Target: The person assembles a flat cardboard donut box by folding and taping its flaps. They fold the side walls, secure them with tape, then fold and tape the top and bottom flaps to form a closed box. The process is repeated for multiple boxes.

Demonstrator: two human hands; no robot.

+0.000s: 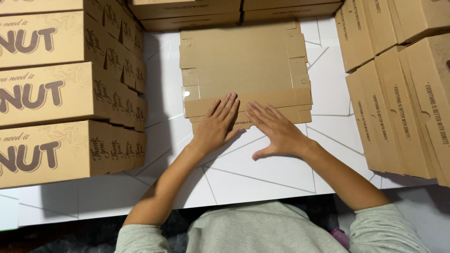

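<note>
Flat cardboard box blank [243, 65] lies on white table [262, 178]; left hand [218, 124] and right hand [274, 129], both open, palms down, press its near flap between stacked boxes [65, 93].

Both forearms reach forward, left hand [216, 125] and right hand [275, 129] apparently pressed flat, fingers spread.

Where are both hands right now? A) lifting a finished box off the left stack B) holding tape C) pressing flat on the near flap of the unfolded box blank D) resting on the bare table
C: left hand and right hand lie palm-down, fingers spread, on the near folded flap of the flat blank.
</note>
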